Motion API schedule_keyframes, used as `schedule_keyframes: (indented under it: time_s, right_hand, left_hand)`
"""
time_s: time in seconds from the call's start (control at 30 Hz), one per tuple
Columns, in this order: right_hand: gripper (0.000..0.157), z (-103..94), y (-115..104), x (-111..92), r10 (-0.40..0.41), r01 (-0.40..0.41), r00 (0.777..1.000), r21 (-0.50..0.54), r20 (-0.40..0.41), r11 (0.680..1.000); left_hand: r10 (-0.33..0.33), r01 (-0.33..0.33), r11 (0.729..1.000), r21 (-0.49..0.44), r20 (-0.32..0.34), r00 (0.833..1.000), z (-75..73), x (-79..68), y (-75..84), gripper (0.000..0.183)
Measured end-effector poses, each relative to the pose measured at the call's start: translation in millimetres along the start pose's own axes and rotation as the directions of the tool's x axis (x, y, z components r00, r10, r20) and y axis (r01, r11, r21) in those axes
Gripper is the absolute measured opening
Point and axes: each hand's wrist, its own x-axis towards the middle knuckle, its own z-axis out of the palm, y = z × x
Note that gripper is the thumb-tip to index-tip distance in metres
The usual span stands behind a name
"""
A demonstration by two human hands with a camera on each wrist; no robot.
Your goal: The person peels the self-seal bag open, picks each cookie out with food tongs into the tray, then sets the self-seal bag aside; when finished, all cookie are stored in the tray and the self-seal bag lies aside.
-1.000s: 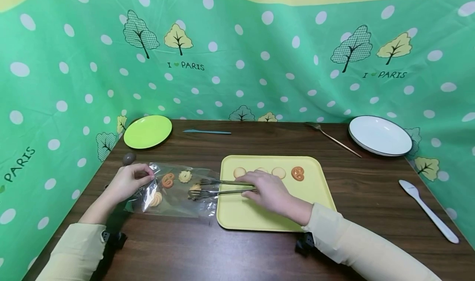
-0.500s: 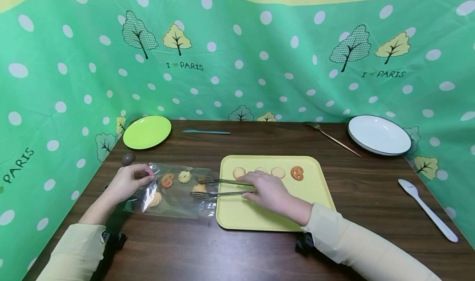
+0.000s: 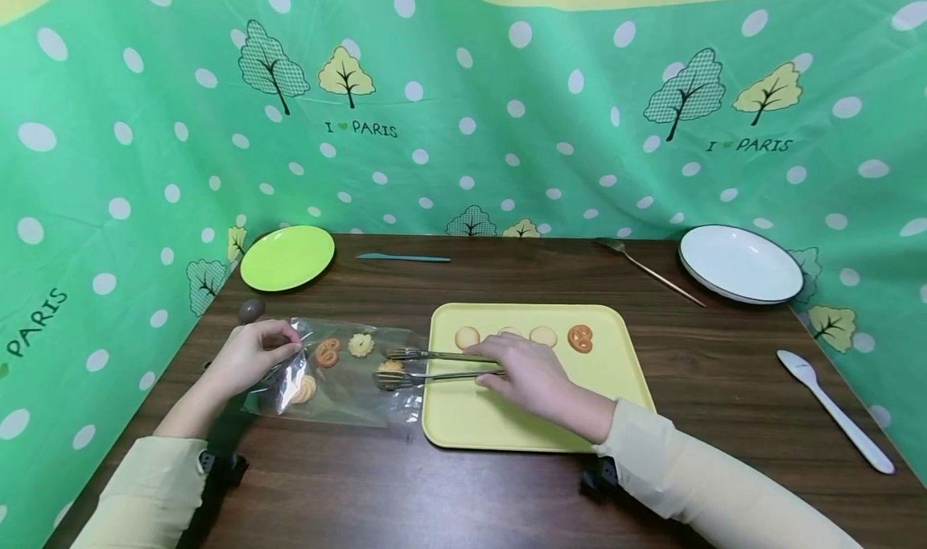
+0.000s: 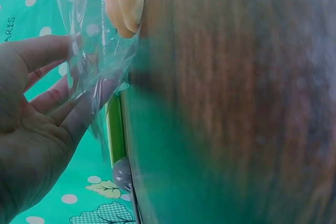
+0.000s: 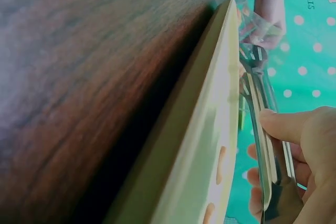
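My left hand [image 3: 249, 357] pinches the left end of a clear plastic bag [image 3: 340, 400] lying on the table. Inside the bag are a pretzel-shaped cookie [image 3: 327, 352], a flower-shaped cookie [image 3: 361, 344] and a swirled cookie [image 3: 302, 389], which the left wrist view shows close up. Over the tray, my right hand [image 3: 532, 376] holds metal tongs [image 3: 459, 375] with slotted, fork-like ends. Those ends reach into the bag's right side, with another cookie [image 3: 392, 366] between them, partly hidden. In the right wrist view, thumb and fingers grip the tongs' arms from both sides.
Under my right hand lies a yellow tray [image 3: 463, 432], bearing round cookies [image 3: 543, 337] and a pretzel cookie [image 3: 580, 339] along its far side. Farther back are a green plate [image 3: 288, 257], blue knife [image 3: 403, 257], fork [image 3: 652, 274] and white dishes [image 3: 742, 263]. A white knife [image 3: 836, 412] lies right.
The tongs' ends have shifted slightly right inside the bag, and the cookie between them now sits a little farther right. My left hand keeps its place on the bag.
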Motion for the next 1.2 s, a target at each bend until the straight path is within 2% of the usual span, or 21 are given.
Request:
schedule_keyframes:
  time_s: [0.23,0.4,0.7,0.97,1.2]
  right_hand:
    - [0.040,-17.3,8.2,-17.8,0.000,0.003,0.998,0.049,-0.057,0.999]
    - [0.040,-30.4,22.9,-41.6,0.047,-0.041,0.995,0.073,-0.087,0.996]
    - [0.042,-37.0,46.9,-81.4,0.090,-0.089,0.989,0.011,-0.116,0.996]
    - [0.046,-37.4,54.8,-84.6,0.092,-0.092,0.994,-0.006,-0.063,0.996]
    - [0.049,-42.0,46.9,-69.1,0.069,-0.068,0.998,0.059,0.000,0.996]
  left_hand:
    - [-0.002,0.002,1.000,0.008,-0.009,1.000,-0.2,-0.5,0.6,0.010]
    - [-0.012,0.012,1.000,0.004,-0.005,1.000,0.1,0.1,2.2,0.010]
    - [-0.015,0.015,1.000,0.009,-0.002,1.000,-0.2,0.1,-0.2,0.010]
    - [-0.016,0.016,1.000,0.015,-0.011,1.000,0.2,-1.4,-0.3,0.010]
    - [-0.004,0.005,1.000,0.023,-0.010,1.000,-0.5,-0.8,0.7,0.011]
